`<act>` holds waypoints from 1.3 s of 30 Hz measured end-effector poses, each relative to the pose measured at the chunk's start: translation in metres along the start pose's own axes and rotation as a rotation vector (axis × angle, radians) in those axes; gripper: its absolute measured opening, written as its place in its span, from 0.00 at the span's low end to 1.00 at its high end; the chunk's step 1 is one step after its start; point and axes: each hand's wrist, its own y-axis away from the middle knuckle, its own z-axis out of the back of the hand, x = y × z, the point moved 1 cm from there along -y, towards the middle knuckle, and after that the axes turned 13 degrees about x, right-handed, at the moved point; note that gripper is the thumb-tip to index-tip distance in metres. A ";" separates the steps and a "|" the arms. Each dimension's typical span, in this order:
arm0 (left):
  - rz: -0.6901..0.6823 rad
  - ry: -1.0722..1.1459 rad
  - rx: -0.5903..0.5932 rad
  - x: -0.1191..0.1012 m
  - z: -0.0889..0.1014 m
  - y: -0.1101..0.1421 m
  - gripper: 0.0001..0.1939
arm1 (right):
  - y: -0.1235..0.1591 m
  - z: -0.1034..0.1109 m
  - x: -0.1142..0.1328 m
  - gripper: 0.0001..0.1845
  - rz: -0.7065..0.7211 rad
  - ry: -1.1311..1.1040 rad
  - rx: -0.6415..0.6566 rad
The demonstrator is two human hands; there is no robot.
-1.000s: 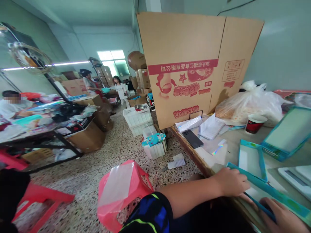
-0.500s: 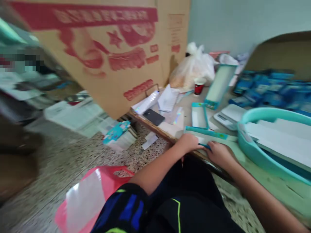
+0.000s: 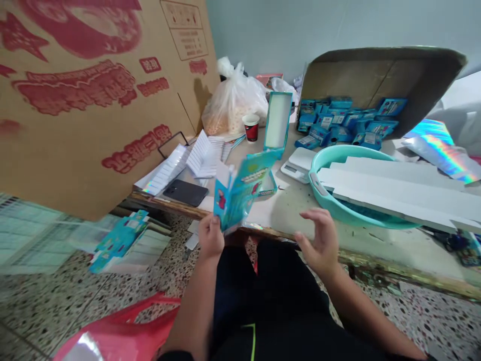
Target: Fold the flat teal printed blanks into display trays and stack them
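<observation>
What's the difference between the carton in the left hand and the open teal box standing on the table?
The printed teal carton is held up off the surface in the left hand, while the open teal box stands on the table unheld. The carton shows a printed outside with pictures; the box shows a plain white inside framed by a teal rim. The carton leans at a tilt; the box stands nearly upright. Both are teal.

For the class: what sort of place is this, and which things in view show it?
Likely a small packing workshop: a heap of blue printed boxes beside a digital scale, a turquoise basin of white card strips, and an opened teal box in the left hand.
</observation>
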 end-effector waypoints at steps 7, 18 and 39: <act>0.105 0.412 0.558 -0.043 -0.032 0.047 0.25 | -0.046 -0.025 0.016 0.38 -0.185 -0.397 0.117; 0.091 0.426 0.182 -0.043 -0.071 0.045 0.20 | -0.025 -0.060 0.001 0.30 -0.527 -0.492 0.315; -0.109 -0.172 0.437 -0.064 -0.017 0.049 0.16 | -0.063 -0.008 0.050 0.20 -0.368 -0.176 1.101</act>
